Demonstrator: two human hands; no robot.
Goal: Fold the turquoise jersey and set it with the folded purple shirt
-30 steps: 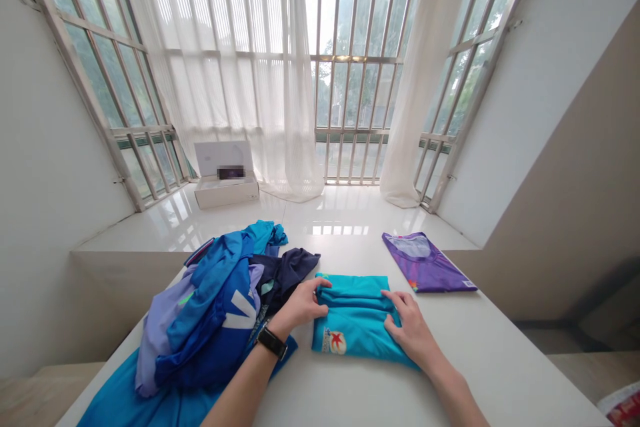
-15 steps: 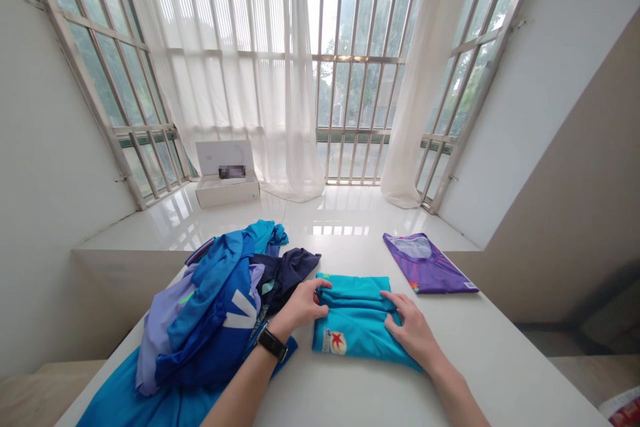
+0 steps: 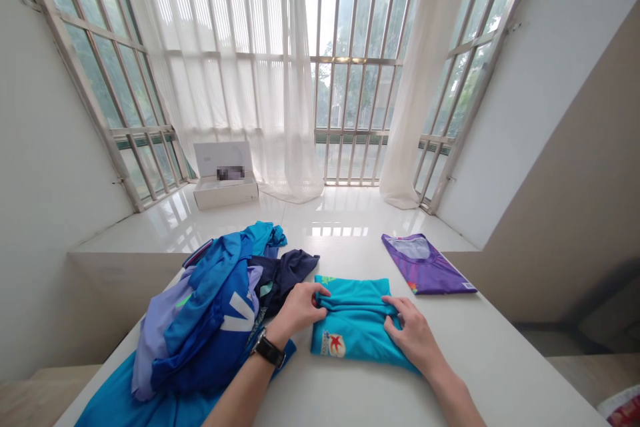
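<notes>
On turq. cloth [image 3: 367, 333]: L fingers [image 3: 320, 288], R fingers [image 3: 400, 305] curled.

Garment [image 3: 357, 321] on table [image 3: 320, 400] between left hand [image 3: 299, 308] and right hand [image 3: 414, 332], clothes pile [image 3: 205, 320] left, shirt [image 3: 434, 272] right, box [image 3: 227, 195] on windowsill [image 3: 345, 207] behind

1. This looks like a room in a home; which room cannot be told for certain.
2. A bay window [image 3: 329, 7] takes up the far side, crossed by metal bars [image 3: 350, 60], with trees [image 3: 371, 80] outside.
3. Sheer white curtains [image 3: 295, 113] hang at the glass, reaching a glossy pale sill [image 3: 340, 207].
4. Plain pale walls [image 3: 60, 180] flank the window on both sides.
5. A white tabletop [image 3: 320, 393] before the sill bears everyday clothing: a loose clothes pile [image 3: 200, 320], a folded purple shirt [image 3: 440, 271] and a teal garment [image 3: 365, 337].
</notes>
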